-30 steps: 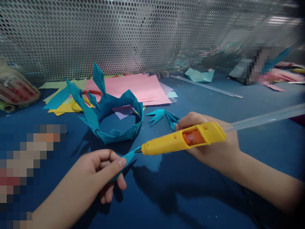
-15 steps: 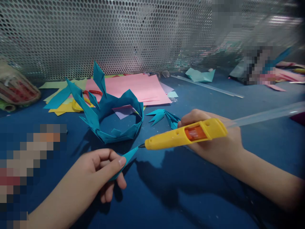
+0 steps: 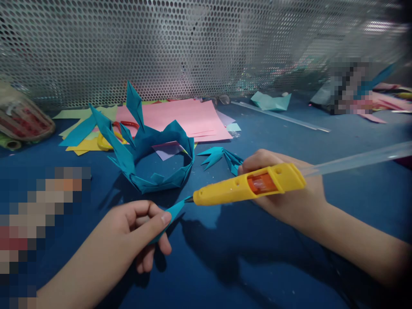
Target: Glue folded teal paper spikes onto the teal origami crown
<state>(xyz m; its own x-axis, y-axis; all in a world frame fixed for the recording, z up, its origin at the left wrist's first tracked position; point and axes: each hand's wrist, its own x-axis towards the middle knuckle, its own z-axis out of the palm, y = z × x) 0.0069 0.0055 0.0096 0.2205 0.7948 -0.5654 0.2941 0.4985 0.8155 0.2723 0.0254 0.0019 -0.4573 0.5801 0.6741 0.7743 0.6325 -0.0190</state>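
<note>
Between the thumb and fingers of my left hand (image 3: 138,231) is a narrow folded blue paper piece (image 3: 176,210), its tip pointing up to the right. My right hand (image 3: 286,197) grips a yellow glue gun (image 3: 225,192), and a long clear glue stick (image 3: 360,159) sticks out of its back end. The gun's dark nozzle is at the tip of the folded piece. Behind my hands stands a ring-shaped blue paper crown (image 3: 157,185) with tall points on its left side. A spiky cluster of folded blue paper (image 3: 215,156) lies right of the crown, partly behind my right hand.
Pink paper sheets (image 3: 180,116) lie behind the crown, beside scissors with red and yellow handles (image 3: 106,141). Another clear glue stick (image 3: 283,116) and a pale green folded paper (image 3: 272,102) are farther back. A perforated metal panel (image 3: 161,47) borders the table. A clear container (image 3: 25,116) stands left.
The glue gun has shifted slightly back to the right and then forward again to the paper tip. My left hand and the folded piece have stayed nearly still.
</note>
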